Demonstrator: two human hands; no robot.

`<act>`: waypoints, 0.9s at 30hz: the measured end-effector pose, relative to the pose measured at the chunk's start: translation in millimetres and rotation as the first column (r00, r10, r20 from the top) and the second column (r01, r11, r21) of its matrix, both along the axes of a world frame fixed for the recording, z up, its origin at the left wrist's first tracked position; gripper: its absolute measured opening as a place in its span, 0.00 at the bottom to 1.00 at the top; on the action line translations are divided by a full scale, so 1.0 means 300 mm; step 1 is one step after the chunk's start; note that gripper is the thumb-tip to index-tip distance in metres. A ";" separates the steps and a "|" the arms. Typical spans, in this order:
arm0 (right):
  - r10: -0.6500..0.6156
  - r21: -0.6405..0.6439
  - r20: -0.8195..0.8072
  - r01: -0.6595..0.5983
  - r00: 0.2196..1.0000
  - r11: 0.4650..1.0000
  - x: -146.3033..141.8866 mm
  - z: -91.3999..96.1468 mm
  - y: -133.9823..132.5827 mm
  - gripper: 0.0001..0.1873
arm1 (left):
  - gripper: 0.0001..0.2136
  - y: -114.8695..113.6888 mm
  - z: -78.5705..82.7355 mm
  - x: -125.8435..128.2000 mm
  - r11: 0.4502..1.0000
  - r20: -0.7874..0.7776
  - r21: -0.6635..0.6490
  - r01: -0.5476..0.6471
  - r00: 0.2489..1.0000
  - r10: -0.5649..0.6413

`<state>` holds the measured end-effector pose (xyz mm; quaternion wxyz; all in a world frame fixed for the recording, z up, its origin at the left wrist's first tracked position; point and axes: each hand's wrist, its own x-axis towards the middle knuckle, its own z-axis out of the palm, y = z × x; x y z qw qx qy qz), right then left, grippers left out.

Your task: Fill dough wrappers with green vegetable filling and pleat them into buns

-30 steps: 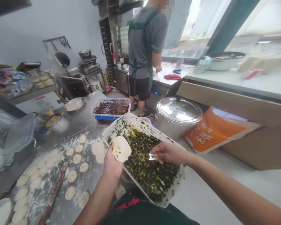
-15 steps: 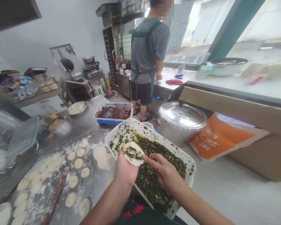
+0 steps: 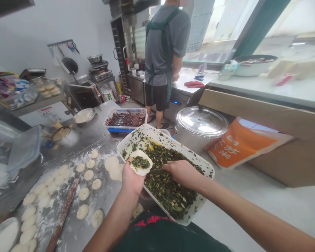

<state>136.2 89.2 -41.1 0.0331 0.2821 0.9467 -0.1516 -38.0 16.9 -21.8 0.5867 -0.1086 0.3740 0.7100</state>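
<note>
Left hand (image 3: 132, 181): one, cupped under a round wrapper (image 3: 141, 172), thumb at its edge; green filling (image 3: 141, 162) heaped in the wrapper's middle, wrapper raised over the near left side of the tray. Right hand (image 3: 180, 171): one, fingers closed round a thin tool (image 3: 157, 171), its end near the wrapper. Tray (image 3: 209, 172): one, white, holding loose chopped greens (image 3: 173, 196). Bench (image 3: 91, 137): metal, floured, left of the tray; bearing a rolling pin (image 3: 63, 217), dough rounds (image 3: 82, 211) and flat wrappers (image 3: 113, 169).

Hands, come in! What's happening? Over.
Left hand: holding dough round, green filling on it. Right hand: gripping tool over white tub. Nothing visibly in the way.
</note>
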 end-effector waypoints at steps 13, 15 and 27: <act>0.072 -0.674 -0.093 -0.116 0.993 0.729 0.006 -0.011 0.028 0.14 | 0.12 -0.025 -0.006 -0.040 0.997 -0.015 0.045 -0.061 0.998 0.062; -0.012 -0.765 -0.133 -0.095 0.991 0.637 0.036 0.000 0.045 0.14 | 0.12 -0.021 -0.013 -0.039 0.997 -0.004 0.037 -0.068 0.998 0.068; -0.385 -0.501 -0.410 0.149 0.827 0.853 0.055 0.118 -0.025 0.18 | 0.12 0.018 -0.012 0.081 0.997 0.073 0.068 0.028 0.997 -0.033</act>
